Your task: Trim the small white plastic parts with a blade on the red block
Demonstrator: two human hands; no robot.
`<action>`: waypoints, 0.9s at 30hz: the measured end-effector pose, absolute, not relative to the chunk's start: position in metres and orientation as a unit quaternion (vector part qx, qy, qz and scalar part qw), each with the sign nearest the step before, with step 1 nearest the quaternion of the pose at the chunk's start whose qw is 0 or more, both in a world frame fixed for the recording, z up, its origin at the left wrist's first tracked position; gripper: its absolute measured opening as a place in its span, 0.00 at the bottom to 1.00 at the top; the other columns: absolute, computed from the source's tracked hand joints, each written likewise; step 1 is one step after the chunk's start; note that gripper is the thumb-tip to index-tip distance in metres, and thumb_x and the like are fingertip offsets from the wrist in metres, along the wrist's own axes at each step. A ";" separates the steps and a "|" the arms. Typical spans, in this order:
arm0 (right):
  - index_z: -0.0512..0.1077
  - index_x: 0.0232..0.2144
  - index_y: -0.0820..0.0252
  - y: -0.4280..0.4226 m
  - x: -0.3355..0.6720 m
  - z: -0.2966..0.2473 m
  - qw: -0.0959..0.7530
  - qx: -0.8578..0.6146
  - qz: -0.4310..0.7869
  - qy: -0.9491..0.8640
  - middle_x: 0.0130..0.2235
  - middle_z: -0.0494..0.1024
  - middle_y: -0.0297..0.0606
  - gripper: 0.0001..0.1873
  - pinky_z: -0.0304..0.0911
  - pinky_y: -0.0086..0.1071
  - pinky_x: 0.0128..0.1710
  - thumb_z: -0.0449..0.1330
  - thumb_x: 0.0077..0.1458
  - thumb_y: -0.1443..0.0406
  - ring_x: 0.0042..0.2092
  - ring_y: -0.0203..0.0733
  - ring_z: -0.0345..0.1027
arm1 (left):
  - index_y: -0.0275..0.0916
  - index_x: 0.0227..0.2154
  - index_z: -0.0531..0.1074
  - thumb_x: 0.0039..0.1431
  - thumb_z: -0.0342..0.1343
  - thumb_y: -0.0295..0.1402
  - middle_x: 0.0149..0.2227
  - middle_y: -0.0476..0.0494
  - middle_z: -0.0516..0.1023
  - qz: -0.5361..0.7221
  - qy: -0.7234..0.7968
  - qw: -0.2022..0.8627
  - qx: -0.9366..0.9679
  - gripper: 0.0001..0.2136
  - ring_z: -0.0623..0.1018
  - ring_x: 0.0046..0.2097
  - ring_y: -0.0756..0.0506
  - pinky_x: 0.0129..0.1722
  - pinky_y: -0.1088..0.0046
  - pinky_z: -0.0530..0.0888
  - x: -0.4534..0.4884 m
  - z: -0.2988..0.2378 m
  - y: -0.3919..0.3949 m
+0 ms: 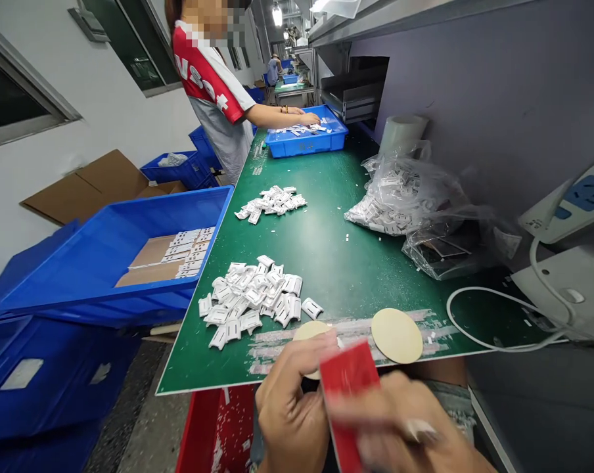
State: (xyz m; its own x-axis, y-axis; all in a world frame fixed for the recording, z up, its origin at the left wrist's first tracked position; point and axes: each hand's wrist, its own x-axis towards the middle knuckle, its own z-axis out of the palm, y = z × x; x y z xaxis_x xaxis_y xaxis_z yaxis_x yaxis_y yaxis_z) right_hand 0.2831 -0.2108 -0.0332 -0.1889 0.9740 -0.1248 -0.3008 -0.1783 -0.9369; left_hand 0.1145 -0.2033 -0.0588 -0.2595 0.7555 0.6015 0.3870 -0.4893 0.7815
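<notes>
My left hand [290,401] is at the near edge of the green table mat [336,217], fingers curled in a pinch over a round beige disc [309,330]. What the pinch holds is too small to make out. My right hand [400,427], smeared by motion, grips a red flat strip [349,387] that stands between both hands. A second beige disc [396,335] lies on the mat just beyond. A heap of small white plastic parts [252,295] lies to the left of the discs.
A second heap of white parts [272,201] lies farther up the mat. Clear bags of parts [405,197] sit at the right. A blue tray [119,256] with parts stands left. A person in a red-and-white shirt [213,92] works at a far blue tray [307,141]. A white cable [494,328] loops right.
</notes>
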 end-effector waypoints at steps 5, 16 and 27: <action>0.87 0.55 0.49 -0.170 0.278 -0.033 0.523 -0.471 0.509 -0.495 0.25 0.82 0.35 0.25 0.76 0.34 0.30 0.72 0.60 0.46 0.28 0.45 0.78 | 0.45 0.41 0.85 0.64 0.67 0.22 0.40 0.47 0.89 0.645 0.500 0.156 0.556 0.10 0.88 0.44 0.46 0.47 0.74 0.84 0.118 -0.065 -0.206; 0.89 0.50 0.45 -0.194 0.294 -0.044 0.548 -0.461 0.608 -0.343 0.29 0.87 0.37 0.16 0.75 0.18 0.30 0.74 0.62 0.50 0.28 0.35 0.82 | 0.41 0.36 0.79 0.53 0.80 0.35 0.39 0.48 0.83 0.670 0.401 0.608 0.145 0.15 0.89 0.48 0.44 0.49 0.73 0.85 0.117 -0.046 -0.204; 0.90 0.41 0.39 -0.215 0.284 -0.031 0.500 -0.432 0.645 -0.383 0.28 0.86 0.34 0.13 0.78 0.27 0.34 0.77 0.55 0.47 0.28 0.38 0.79 | 0.44 0.47 0.75 0.56 0.77 0.24 0.36 0.52 0.90 0.771 0.477 0.139 0.400 0.21 0.89 0.39 0.48 0.49 0.72 0.86 0.133 -0.065 -0.212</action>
